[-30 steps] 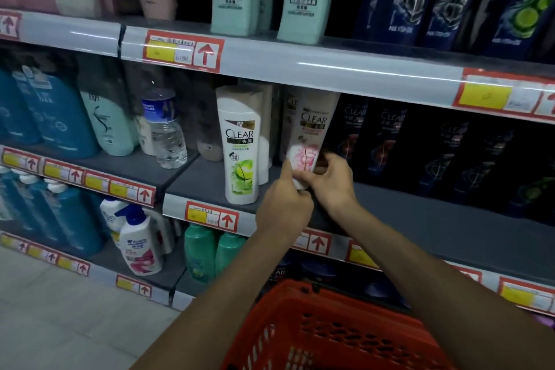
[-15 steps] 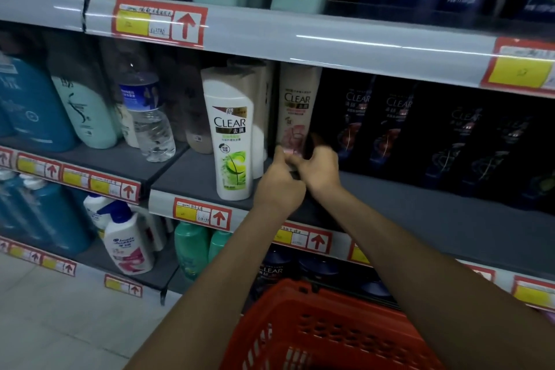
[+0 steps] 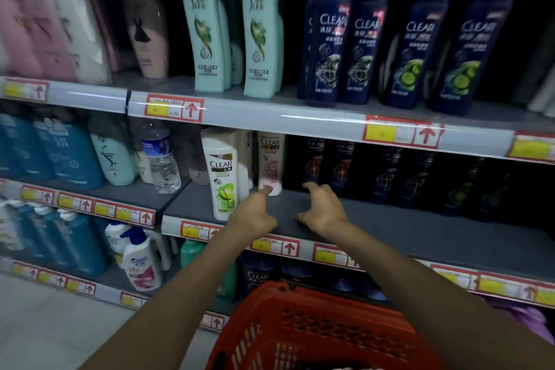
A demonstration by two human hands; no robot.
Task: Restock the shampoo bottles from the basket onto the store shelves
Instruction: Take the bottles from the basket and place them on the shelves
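On the grey middle shelf (image 3: 375, 219), the pink-labelled white shampoo bottle (image 3: 270, 164) now stands released, 2 hands, left hand (image 3: 255, 216) and right hand (image 3: 322, 209), open-fingered and empty, free for the red plastic basket (image 3: 315, 327).

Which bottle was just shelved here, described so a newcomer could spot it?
Find the middle shelf, under the mint-green bottles. Beside the taller white bottle with the green lime picture stands a cream bottle, set further back. It alone carries a pink flower picture, and the left hand points at its base.
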